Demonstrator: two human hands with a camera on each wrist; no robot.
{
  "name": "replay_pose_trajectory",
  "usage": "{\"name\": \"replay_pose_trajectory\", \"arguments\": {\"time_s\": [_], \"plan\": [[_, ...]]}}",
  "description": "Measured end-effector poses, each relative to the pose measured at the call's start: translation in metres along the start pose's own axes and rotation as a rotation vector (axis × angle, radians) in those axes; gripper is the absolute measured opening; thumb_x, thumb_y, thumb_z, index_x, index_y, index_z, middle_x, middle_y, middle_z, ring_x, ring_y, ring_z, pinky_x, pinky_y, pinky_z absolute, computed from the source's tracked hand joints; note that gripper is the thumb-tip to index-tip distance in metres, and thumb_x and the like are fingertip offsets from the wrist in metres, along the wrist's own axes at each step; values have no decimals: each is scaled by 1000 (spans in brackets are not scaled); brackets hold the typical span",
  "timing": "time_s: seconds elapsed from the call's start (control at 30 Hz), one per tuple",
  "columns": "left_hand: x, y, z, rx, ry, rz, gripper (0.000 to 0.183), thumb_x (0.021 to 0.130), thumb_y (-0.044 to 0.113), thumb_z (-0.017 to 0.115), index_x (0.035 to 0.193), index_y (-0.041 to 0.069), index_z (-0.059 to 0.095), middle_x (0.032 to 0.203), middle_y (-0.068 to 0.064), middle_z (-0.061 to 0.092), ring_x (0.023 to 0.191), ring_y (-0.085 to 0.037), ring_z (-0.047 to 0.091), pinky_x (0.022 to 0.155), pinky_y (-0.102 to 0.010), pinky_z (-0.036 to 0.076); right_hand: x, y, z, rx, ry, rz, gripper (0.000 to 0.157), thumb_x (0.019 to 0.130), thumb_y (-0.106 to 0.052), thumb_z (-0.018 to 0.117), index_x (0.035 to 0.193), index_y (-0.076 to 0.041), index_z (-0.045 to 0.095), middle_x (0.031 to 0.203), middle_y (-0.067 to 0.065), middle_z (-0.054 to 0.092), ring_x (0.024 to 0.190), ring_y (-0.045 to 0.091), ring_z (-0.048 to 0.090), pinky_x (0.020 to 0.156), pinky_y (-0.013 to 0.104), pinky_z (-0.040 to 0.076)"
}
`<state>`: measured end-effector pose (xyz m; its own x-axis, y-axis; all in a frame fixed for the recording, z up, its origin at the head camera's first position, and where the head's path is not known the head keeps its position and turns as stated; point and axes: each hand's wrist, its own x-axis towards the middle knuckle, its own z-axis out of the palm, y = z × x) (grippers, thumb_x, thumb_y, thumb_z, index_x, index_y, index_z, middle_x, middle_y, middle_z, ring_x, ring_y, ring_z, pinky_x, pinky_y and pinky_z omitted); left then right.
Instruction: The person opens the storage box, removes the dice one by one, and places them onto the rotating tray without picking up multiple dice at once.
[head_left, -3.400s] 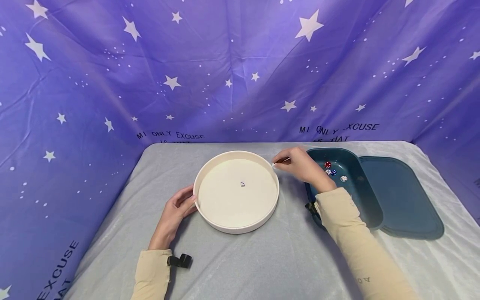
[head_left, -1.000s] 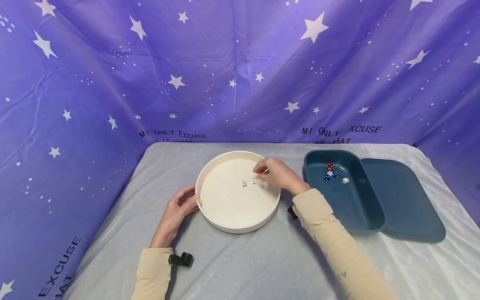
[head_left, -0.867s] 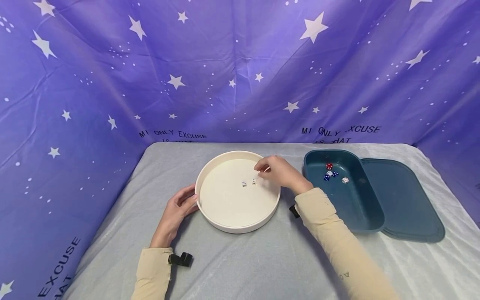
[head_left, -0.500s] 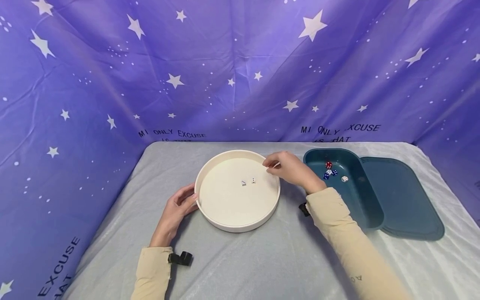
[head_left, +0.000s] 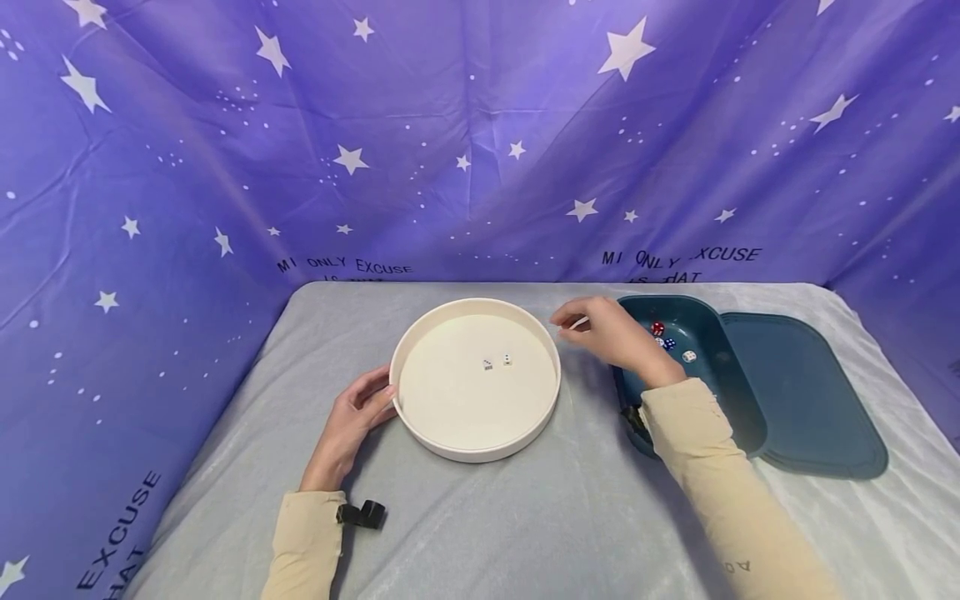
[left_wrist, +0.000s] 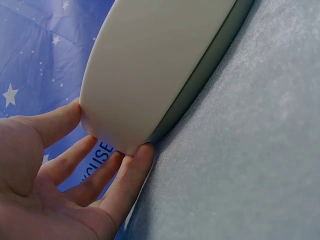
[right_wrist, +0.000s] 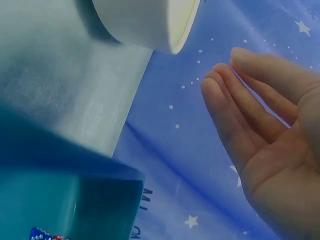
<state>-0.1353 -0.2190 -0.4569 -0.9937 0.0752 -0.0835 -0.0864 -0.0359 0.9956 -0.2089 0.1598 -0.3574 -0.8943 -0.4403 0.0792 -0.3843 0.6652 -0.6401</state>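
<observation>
My left hand (head_left: 358, 417) holds the left side of a round cream tray (head_left: 476, 457), thumb at the rim and fingertips against the outer wall, as the left wrist view (left_wrist: 75, 170) shows. Two small white dice (head_left: 507, 360) sit side by side on the tray's floor. My right hand (head_left: 611, 333) hovers between the tray and a dark teal box (head_left: 738, 417), overlapping the box's left edge in the head view. Nothing is between its loosely bent fingers in the right wrist view. Inside the box lie a red die (head_left: 657, 328), a blue die (head_left: 670, 343) and white dice (head_left: 689, 356).
A flat teal lid (head_left: 817, 400) lies right of the box, its left edge against it. Grey cloth (head_left: 480, 533) covers the table, and a purple star-printed curtain (head_left: 420, 167) hangs behind and at both sides.
A second white die, earlier pinched in my right hand, now sits in the tray beside the first. The right hand has let go and moved right, over toward the box. The left hand stays.
</observation>
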Motion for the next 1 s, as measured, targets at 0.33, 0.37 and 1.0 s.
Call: {"name": "replay_pose_trajectory", "arguments": {"time_s": [0.33, 0.37, 1.0], "plan": [[-1, 1, 0, 12, 7, -5, 50, 88, 18, 63, 133, 7, 46, 131, -14, 47, 114, -29, 51, 88, -35, 52, -8, 13, -8, -5, 48, -25, 18, 85, -7, 66, 102, -5, 68, 103, 9, 66, 91, 21, 62, 80, 37, 54], [-1, 1, 0, 12, 8, -4, 50, 88, 19, 64, 133, 7, 46, 131, -14, 47, 114, -29, 51, 88, -35, 52, -9, 14, -9, -7, 49, -23, 18, 85, -8, 66, 102, -6, 68, 103, 9, 66, 91, 21, 62, 80, 37, 54], [0, -1, -1, -7, 1, -3, 51, 87, 20, 64, 133, 6, 46, 132, -15, 46, 116, -30, 49, 89, -37, 51, -27, 44, -22, -34, 92, 62, 19, 88, -15, 63, 105, -7, 67, 104, 10, 65, 91, 21, 61, 81, 41, 53]]}}
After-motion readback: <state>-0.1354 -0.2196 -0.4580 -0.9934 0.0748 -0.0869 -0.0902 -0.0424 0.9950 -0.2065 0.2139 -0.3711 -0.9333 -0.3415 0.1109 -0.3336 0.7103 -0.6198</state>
